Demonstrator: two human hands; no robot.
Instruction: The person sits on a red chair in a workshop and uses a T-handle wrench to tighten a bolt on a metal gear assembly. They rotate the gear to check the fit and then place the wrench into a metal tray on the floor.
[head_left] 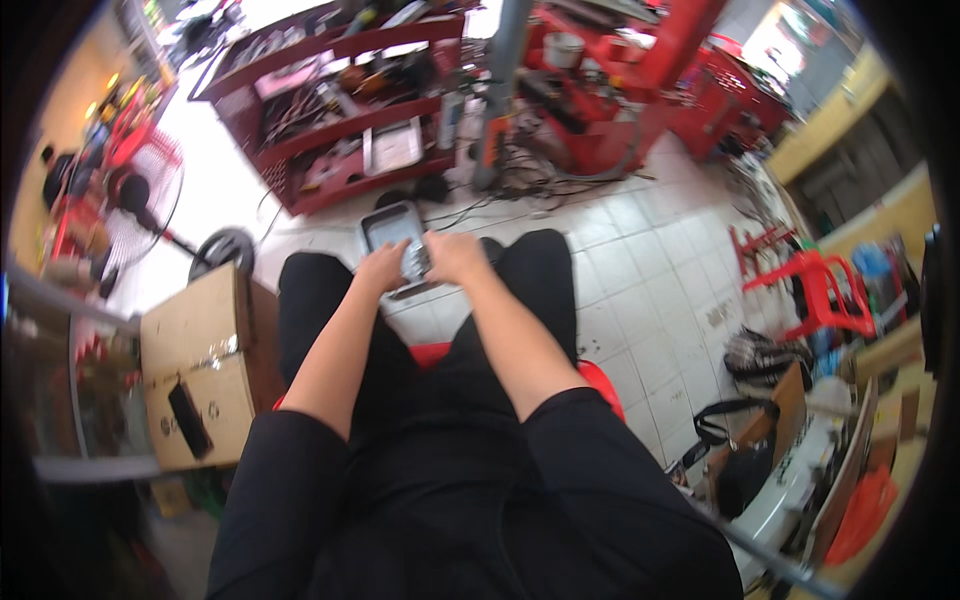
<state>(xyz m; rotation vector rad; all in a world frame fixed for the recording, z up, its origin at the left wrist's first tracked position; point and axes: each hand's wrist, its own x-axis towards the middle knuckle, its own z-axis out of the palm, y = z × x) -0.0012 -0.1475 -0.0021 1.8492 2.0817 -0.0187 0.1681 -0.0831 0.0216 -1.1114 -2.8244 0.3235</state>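
Observation:
Between my knees, a shallow grey metal tray (390, 223) sits tilted in view, with small grey metal pieces (415, 262) in its lower part. My left hand (382, 264) reaches over the tray's lower left with fingers bent and closed; what they grip is hidden. At the tray's right side my right hand (452, 257) has its fingers curled round something at the pieces or the rim, which I cannot make out. I am seated on a red plastic seat (605, 393), in dark trousers.
A red tool cart (323, 149) and red machinery (590, 140) stand ahead, with cables (470, 212) on the floor. At left are cardboard boxes (192, 325) with a phone (188, 418) and a pedestal fan (140, 190). At right are a red chair (820, 295), bags (760, 355) and boards.

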